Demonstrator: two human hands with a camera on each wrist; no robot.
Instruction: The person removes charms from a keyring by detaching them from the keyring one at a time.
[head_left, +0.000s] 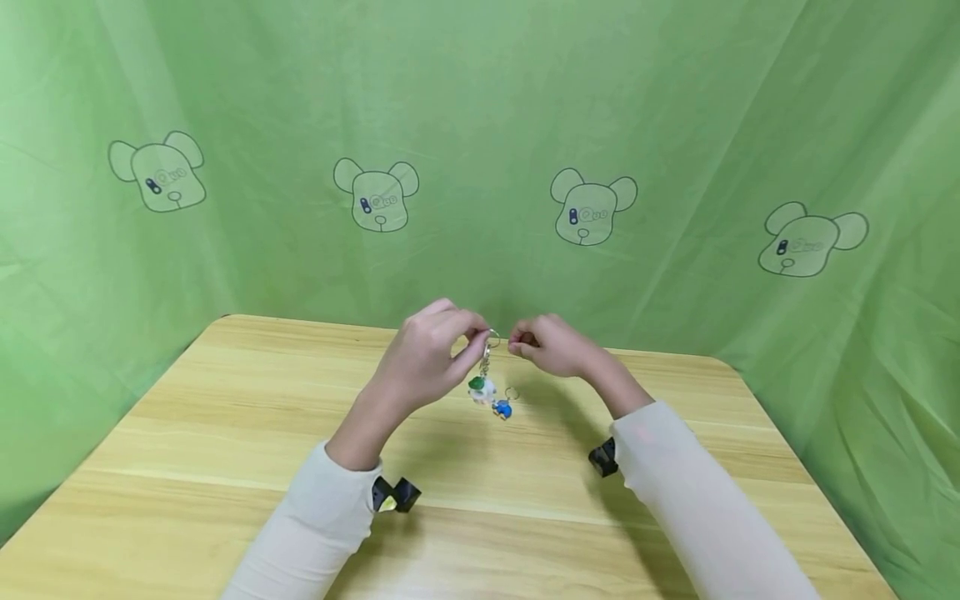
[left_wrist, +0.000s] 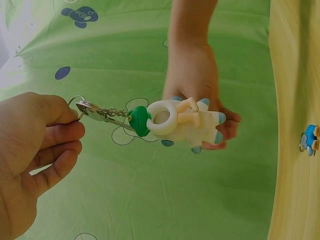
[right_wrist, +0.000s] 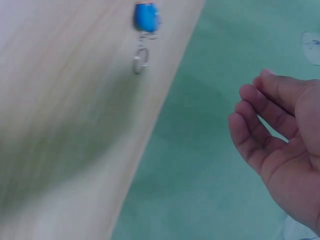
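Left hand (head_left: 420, 358) pinches the white figure keychain (left_wrist: 177, 120) by its ring; right hand (head_left: 551, 346) hangs loosely curled, its grip empty, above the surface (head_left: 225, 433).

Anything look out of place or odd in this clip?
Nothing stands out. The left hand pinches the ring of a white figure keychain hanging intact above the table; a blue keychain lies there; the right hand holds nothing.

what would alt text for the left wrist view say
A left hand pinches the metal ring of a keychain whose white and green figure dangles on a short chain, with the right hand behind it against a green cloth backdrop.
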